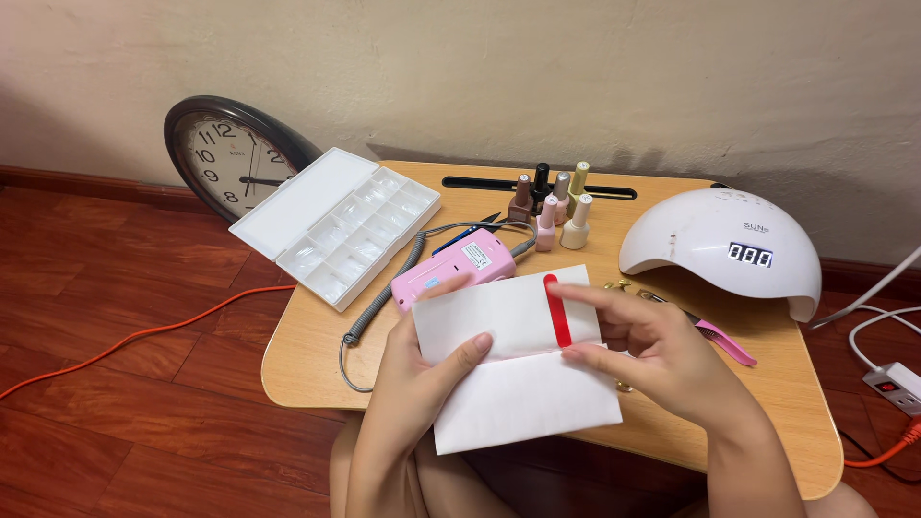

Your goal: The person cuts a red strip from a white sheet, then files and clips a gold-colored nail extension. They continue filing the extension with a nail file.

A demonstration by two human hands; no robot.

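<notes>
Both hands held one white envelope with a red strip, above the near edge of the tabletop. Left hand gripped its left side, thumb across the front. Right hand pinched its right edge beside the strip. Just beyond it: pink nail drill unit with grey coiled cord. Far centre: cluster of nail polish bottles. Far right: white nail lamp. Far left: open clear tip box, overhanging the tabletop edge. Wall clock stood on the floor against the wall.

Home nail corner — nail lamp, polish bottles
</notes>
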